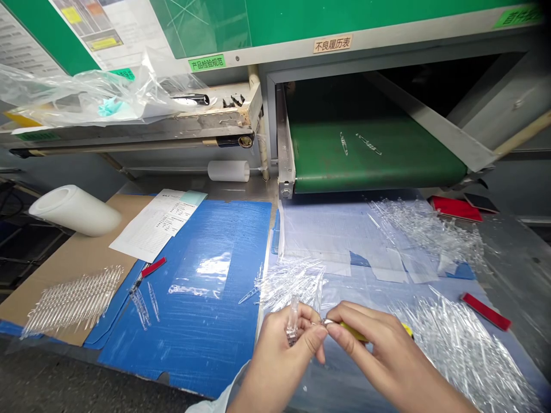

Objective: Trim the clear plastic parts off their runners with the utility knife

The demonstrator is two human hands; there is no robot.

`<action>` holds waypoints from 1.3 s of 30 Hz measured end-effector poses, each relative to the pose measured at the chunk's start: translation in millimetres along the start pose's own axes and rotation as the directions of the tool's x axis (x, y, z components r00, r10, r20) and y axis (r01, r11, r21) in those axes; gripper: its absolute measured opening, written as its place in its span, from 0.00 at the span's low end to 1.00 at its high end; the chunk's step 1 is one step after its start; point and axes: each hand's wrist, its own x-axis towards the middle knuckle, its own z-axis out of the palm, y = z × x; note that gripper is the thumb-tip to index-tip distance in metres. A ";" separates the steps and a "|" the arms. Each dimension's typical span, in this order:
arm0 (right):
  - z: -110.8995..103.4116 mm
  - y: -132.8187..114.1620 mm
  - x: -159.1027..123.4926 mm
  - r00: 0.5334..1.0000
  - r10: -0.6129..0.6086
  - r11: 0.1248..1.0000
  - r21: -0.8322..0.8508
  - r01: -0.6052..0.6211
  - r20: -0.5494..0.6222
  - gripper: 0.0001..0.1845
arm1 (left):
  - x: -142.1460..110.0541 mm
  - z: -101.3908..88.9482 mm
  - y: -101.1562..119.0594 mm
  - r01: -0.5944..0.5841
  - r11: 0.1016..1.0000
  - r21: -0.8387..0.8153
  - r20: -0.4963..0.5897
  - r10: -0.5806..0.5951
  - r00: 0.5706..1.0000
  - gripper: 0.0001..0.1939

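My left hand [282,350] is closed around a clear plastic piece [293,318], twisted like an icicle, that sticks up between its fingers. In my right hand [379,347] is a yellow-handled tool [353,332] with a shiny metal end; fingers cover most of it, so its exact kind is hidden. The tool's tip meets the left fingertips. Just beyond the left hand lies a loose pile of clear plastic pieces [293,281]. A larger heap of clear pieces [469,350] spreads to the right of my right hand.
A green conveyor belt [374,166] carries two clear pieces toward the table. More clear pieces [434,229] lie below its right side. At left are a neat row of pieces [73,301] on cardboard, a paper sheet [157,223], a white foam roll [77,210] and a blue board [193,344].
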 end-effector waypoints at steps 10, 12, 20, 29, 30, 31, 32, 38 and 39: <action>10.7 24.2 6.6 0.994 0.014 0.949 -0.311 -0.047 -0.107 0.16 | 44.2 -24.1 -26.8 -0.014 0.701 0.713 -0.175 0.197 0.965 0.10; 10.8 31.2 6.7 0.995 0.050 0.948 -0.309 -0.075 -0.087 0.15 | 60.6 -29.7 -35.7 0.020 0.654 0.756 -0.194 0.195 0.961 0.07; 6.9 35.8 17.1 0.950 0.279 0.958 0.110 -0.265 -0.137 0.12 | 55.7 -10.8 -36.0 -0.146 0.731 0.666 -0.018 0.212 0.977 0.02; 8.6 38.4 33.9 0.931 0.353 0.875 0.385 -0.294 -0.091 0.15 | 38.8 6.2 -27.7 -0.090 0.972 0.217 0.118 0.066 0.991 0.11; 8.9 39.1 33.4 0.934 0.350 0.867 0.404 -0.292 -0.075 0.15 | 38.6 6.3 -28.5 -0.044 0.994 0.101 0.152 0.028 0.988 0.15; 9.0 39.9 32.8 0.934 0.351 0.856 0.426 -0.292 -0.064 0.17 | 38.5 6.4 -29.4 0.015 1.000 -0.006 0.188 -0.014 0.982 0.19; 8.7 40.7 32.3 0.933 0.356 0.844 0.448 -0.295 -0.055 0.18 | 38.5 6.6 -30.3 0.077 0.992 -0.102 0.213 -0.054 0.976 0.22; -2.0 43.6 30.0 0.916 0.394 0.730 0.583 -0.358 0.070 0.23 | 36.7 6.7 -30.5 0.121 0.927 -0.356 0.114 -0.086 0.990 0.25; -4.4 43.1 29.6 0.917 0.388 0.716 0.596 -0.363 0.093 0.23 | 35.4 6.9 -29.3 0.127 0.928 -0.351 0.132 -0.085 0.988 0.23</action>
